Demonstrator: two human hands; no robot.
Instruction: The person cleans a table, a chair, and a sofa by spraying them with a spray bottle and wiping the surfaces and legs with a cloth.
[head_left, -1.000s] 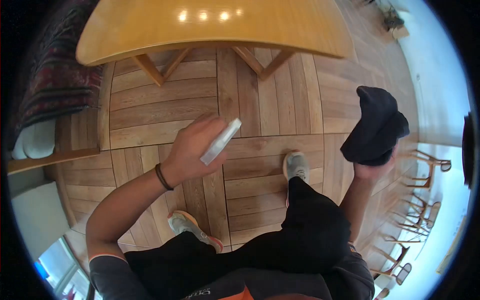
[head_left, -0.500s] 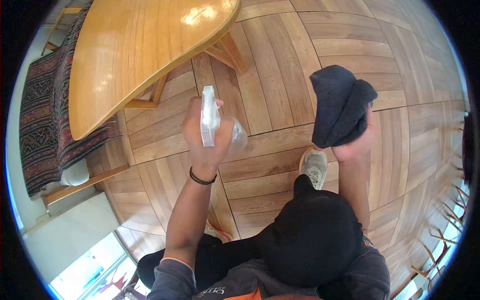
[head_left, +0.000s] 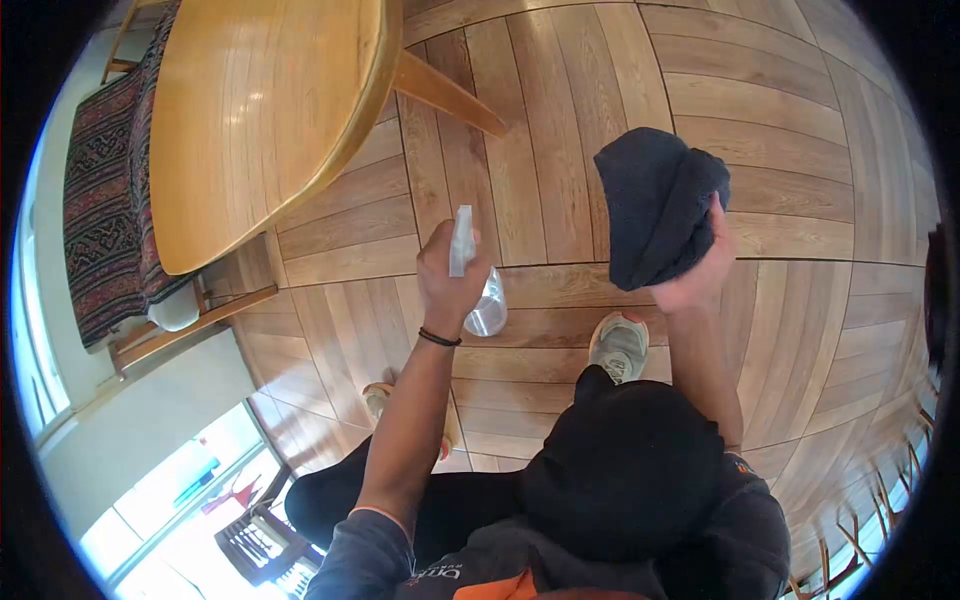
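My left hand (head_left: 450, 270) is wrapped round the neck of a clear spray bottle (head_left: 487, 308) with a white spray head (head_left: 462, 240). The bottle's see-through body shows just right of the fist, above the floor. On the right, my right hand (head_left: 700, 270) grips a folded dark grey cloth (head_left: 655, 205) from its lower right side, the thumb lying over the cloth's edge. The two hands are well apart, and the other fingers of my right hand are hidden under the cloth.
A wooden table (head_left: 265, 120) with a slanted leg (head_left: 450, 92) stands at the upper left. Beyond it is a bench with a patterned cover (head_left: 100, 215). My shoe (head_left: 619, 346) is on the wood floor (head_left: 560, 130). Chair legs show at the lower right.
My left hand and the bottle have moved right and slightly down. The cloth in my right hand has shifted a little left. The table's edge appears farther left as the view has turned.
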